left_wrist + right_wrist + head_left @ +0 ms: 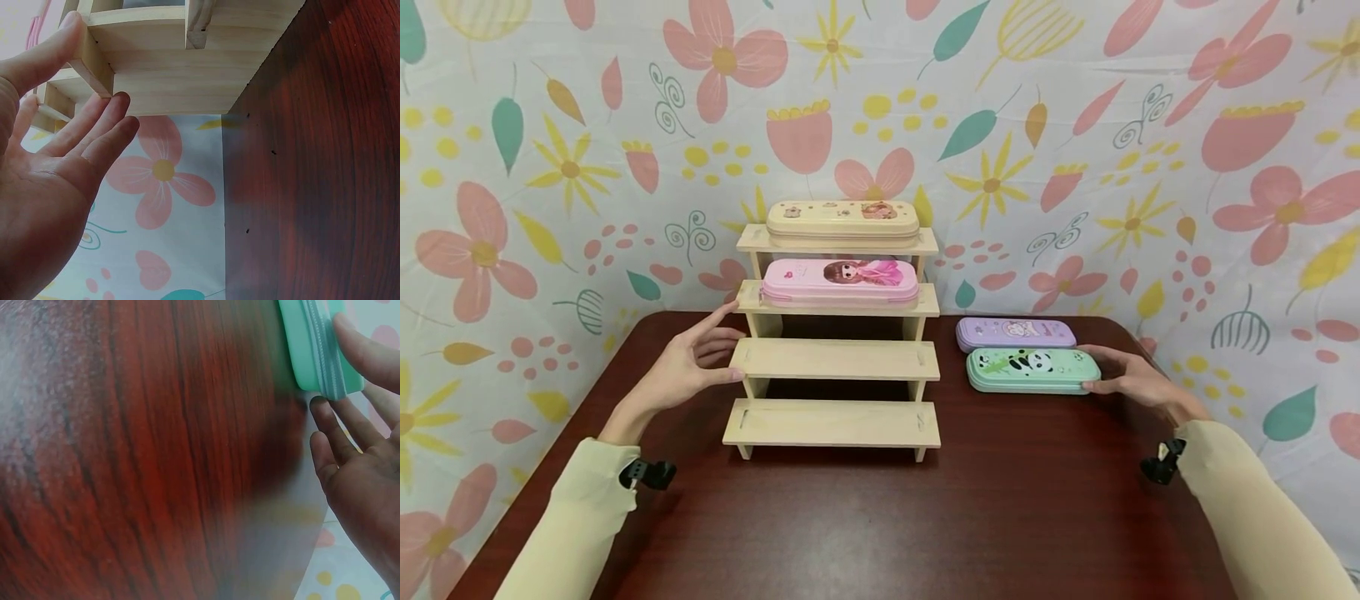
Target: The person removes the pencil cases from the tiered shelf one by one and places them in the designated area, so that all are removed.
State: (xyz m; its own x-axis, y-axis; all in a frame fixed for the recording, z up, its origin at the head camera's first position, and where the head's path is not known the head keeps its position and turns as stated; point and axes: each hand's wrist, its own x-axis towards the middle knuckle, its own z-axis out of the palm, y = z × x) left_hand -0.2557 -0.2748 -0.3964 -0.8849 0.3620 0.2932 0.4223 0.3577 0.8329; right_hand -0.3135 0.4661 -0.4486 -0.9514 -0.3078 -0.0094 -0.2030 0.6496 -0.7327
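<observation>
A four-step wooden display stand (835, 360) stands on the table. At its left side is my left hand (688, 358), fingers fairly straight, thumb tip against the stand's edge (94, 53) and other fingertips beside its steps. My right hand (1131, 382) holds the right end of a mint green pencil case (1033, 372) with a panda print, thumb on the zipped front side, fingers round the back. In the right wrist view the thumb lies against the green case (315, 347). Directly behind it is a purple pencil case (1015, 332).
On the top step lies a cream pencil case (842, 223); a pink pencil case (839, 282) with a doll print lies one step below. The two lower steps show bare wood. A floral cloth (880, 108) hangs behind the dark red-brown table (880, 525).
</observation>
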